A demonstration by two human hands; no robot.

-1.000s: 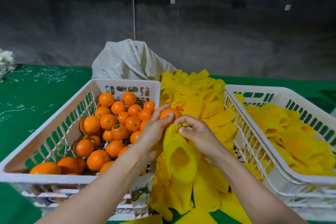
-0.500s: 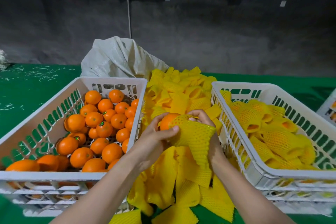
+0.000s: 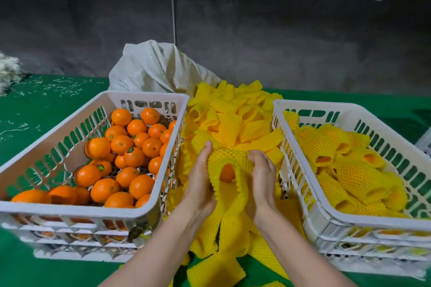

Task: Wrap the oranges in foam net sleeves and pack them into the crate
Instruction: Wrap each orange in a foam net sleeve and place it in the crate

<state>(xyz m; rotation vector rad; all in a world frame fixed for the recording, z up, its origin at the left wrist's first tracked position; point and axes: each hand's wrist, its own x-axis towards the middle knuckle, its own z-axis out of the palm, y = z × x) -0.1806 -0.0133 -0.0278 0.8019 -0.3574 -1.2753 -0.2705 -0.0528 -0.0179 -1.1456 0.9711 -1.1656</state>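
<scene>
With the left hand (image 3: 200,179) and the right hand (image 3: 262,179) each keeping a closed grip on the foam net sleeve (image 3: 229,155) around the orange (image 3: 227,173), I would pull evenly to centre the fruit.

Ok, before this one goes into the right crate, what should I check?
1. Orange inside sleeve: ok, visible through the open end.
2. Left hand and right hand grip the sleeve: ok.
3. Sleeve's far end covers the orange: cannot tell, hidden.
4. Room in right crate: ok, bare wall shows above the wrapped oranges.
</scene>
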